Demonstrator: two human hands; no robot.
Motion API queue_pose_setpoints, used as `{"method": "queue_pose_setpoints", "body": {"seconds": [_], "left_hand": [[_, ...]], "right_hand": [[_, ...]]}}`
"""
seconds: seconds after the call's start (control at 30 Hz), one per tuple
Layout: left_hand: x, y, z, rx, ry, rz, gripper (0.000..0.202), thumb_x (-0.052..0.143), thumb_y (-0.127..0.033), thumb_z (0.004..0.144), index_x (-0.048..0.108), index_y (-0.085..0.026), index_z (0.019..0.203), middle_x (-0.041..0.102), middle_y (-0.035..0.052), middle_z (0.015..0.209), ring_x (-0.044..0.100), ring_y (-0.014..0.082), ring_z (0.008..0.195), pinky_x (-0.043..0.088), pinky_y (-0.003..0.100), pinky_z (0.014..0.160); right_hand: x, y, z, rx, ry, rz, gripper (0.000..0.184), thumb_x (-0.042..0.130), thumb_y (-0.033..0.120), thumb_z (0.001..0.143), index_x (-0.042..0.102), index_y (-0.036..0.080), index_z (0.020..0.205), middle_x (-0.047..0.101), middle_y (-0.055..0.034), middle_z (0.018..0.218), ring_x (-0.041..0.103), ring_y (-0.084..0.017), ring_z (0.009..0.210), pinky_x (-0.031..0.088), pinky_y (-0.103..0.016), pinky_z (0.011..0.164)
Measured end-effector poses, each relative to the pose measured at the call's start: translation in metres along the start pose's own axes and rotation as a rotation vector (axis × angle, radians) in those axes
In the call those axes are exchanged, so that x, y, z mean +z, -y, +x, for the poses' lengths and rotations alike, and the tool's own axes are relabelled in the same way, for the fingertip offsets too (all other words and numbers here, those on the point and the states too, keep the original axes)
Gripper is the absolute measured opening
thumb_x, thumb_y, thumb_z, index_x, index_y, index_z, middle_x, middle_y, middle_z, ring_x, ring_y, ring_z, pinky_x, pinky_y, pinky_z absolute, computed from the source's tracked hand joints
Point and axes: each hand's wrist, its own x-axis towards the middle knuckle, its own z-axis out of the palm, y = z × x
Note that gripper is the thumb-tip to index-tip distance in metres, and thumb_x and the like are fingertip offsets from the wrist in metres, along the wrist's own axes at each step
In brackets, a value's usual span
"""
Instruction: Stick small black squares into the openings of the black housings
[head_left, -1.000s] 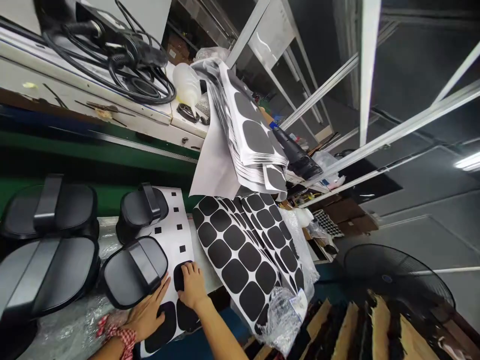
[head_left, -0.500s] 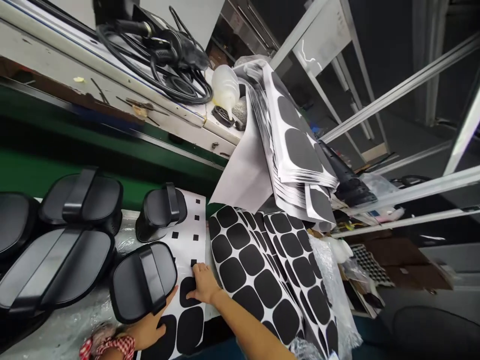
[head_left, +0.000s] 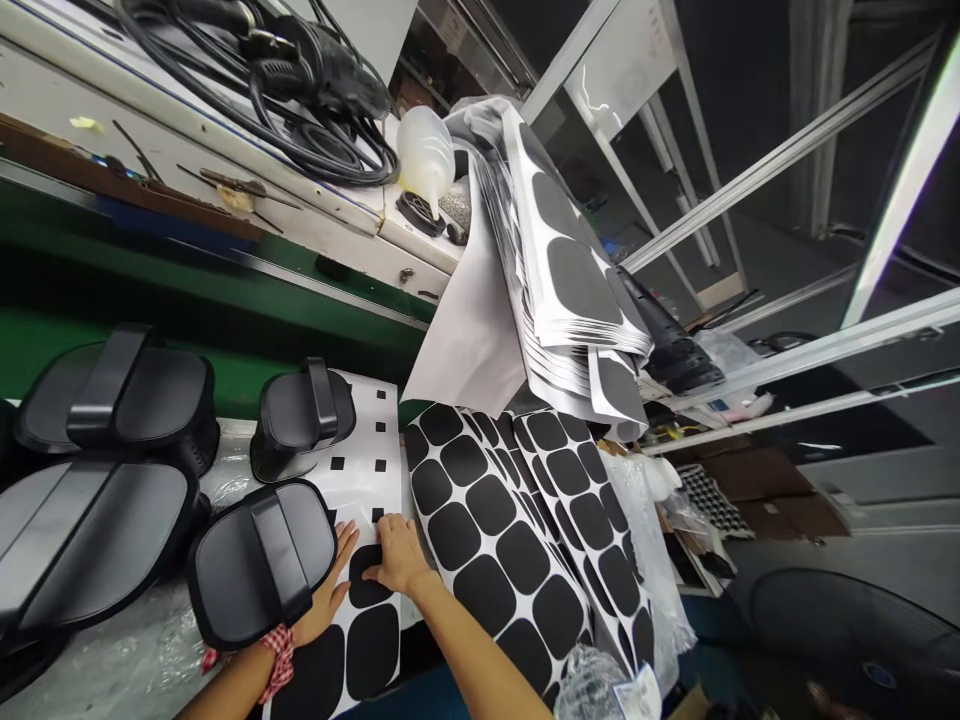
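Note:
A white backing sheet (head_left: 352,480) with black rounded-square pads (head_left: 373,650) and small black squares lies on the bench in front of me. My right hand (head_left: 400,556) rests on it, fingertips bent and pressed at the edge of one black pad (head_left: 363,582). My left hand (head_left: 326,592), a red checked cuff at the wrist, lies flat with fingers spread on the sheet, right beside a black oval plastic housing (head_left: 259,560). It holds nothing.
More black housings (head_left: 300,415) (head_left: 116,395) (head_left: 82,540) stand to the left beside a green conveyor (head_left: 45,330). Sheets of black pads (head_left: 517,530) lie to the right, a tall stack of sheets (head_left: 555,270) behind. Cables (head_left: 300,100) and a squeeze bottle (head_left: 424,155) sit on the far shelf.
The view has swung left and back. My left hand has slid up from under the housing and now lies spread beside my right hand, which stays on the same pad.

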Motion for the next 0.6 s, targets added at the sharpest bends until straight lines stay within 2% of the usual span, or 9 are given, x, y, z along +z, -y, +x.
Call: {"method": "queue_pose_setpoints", "body": {"seconds": [0.07,0.17,0.27,0.33,0.47,0.6], "left_hand": [[0.0,0.001,-0.001,0.0,-0.004,-0.022,0.073,0.028,-0.014,0.093,0.008,-0.007,0.163,-0.011,0.0019,0.165,-0.013,0.0209,0.153,-0.001,0.049,0.126],[0.002,-0.001,0.0,-0.011,-0.03,-0.063,0.079,0.036,-0.015,0.088,0.011,-0.003,0.162,-0.008,0.0067,0.165,-0.009,0.0237,0.154,0.001,0.05,0.127],[0.002,-0.003,0.003,-0.016,-0.048,-0.103,0.082,0.041,-0.014,0.085,0.014,-0.002,0.162,-0.003,0.011,0.165,-0.004,0.0252,0.155,0.004,0.05,0.127],[0.002,-0.002,0.004,-0.022,-0.039,-0.124,0.081,0.043,-0.015,0.087,0.014,-0.003,0.162,-0.002,0.0117,0.165,-0.004,0.0252,0.155,0.003,0.051,0.126],[0.001,-0.001,0.003,-0.021,-0.006,-0.155,0.081,0.047,-0.021,0.091,0.012,-0.005,0.163,-0.004,0.0103,0.166,-0.009,0.0249,0.155,-0.004,0.05,0.126],[0.004,0.003,0.003,-0.018,-0.005,-0.208,0.081,0.046,-0.016,0.09,0.013,-0.005,0.162,-0.003,0.0098,0.167,-0.01,0.0235,0.155,-0.006,0.048,0.126]], "right_hand": [[0.007,0.0,-0.006,0.003,-0.03,0.031,0.05,0.084,0.029,0.074,0.057,0.009,0.112,0.055,-0.0114,0.124,0.049,-0.027,0.119,0.038,-0.047,0.108],[0.019,-0.001,-0.016,-0.018,-0.054,0.085,0.04,0.077,0.02,0.079,0.057,0.01,0.111,0.058,-0.0082,0.115,0.052,-0.025,0.113,0.041,-0.044,0.104],[0.025,-0.004,-0.023,-0.024,-0.108,0.117,0.052,0.075,0.021,0.082,0.053,0.014,0.128,0.053,-0.0091,0.128,0.047,-0.026,0.123,0.036,-0.047,0.109],[0.023,-0.006,-0.023,-0.034,-0.118,0.113,0.056,0.076,0.022,0.082,0.052,0.015,0.132,0.049,-0.0099,0.134,0.044,-0.027,0.127,0.034,-0.048,0.112],[0.014,-0.006,-0.006,-0.083,-0.032,0.043,0.053,0.082,0.024,0.077,0.056,0.009,0.121,0.054,-0.0121,0.127,0.048,-0.028,0.122,0.038,-0.047,0.108],[0.007,-0.007,0.016,-0.088,0.046,0.006,0.061,0.092,0.028,0.066,0.058,0.008,0.112,0.057,-0.0133,0.121,0.051,-0.03,0.12,0.04,-0.05,0.107]]}}
